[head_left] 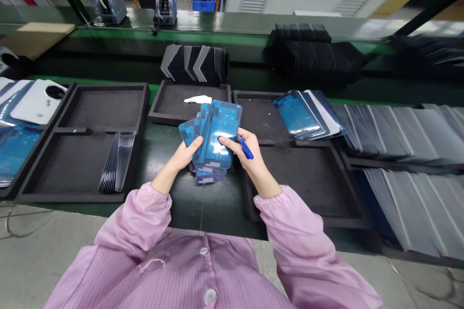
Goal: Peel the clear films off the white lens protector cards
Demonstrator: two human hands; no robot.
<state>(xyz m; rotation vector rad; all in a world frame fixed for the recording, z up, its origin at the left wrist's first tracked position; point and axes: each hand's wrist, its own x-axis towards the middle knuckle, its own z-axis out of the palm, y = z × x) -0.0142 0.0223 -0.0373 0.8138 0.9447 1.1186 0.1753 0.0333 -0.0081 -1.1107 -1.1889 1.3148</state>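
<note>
Between my hands is a fanned stack of blue, film-covered phone back panels (pixel 222 128), held above the dark green bench. My left hand (pixel 188 153) grips the stack's left part, its thumb lying on top. My right hand (pixel 246 150) clasps the right side, thumb pressed on the uppermost panel; its other fingers are mostly hidden underneath. A blue pen (pixel 245 147) is also tucked in my right hand, pointing down to the right. Just beyond the stack, a crumpled white piece (pixel 198 99) lies in a small black tray (pixel 170 101).
Left, a black foam tray (pixel 72 164) holds a slanted row of thin panels (pixel 118 161); white panels (pixel 39 101) lie farther left. Right, another black tray (pixel 304 178) has blue and white panels (pixel 300 113) at its back. Grey panel rows (pixel 416 207) fill the far right. Tape dispensers (pixel 166 6) stand behind.
</note>
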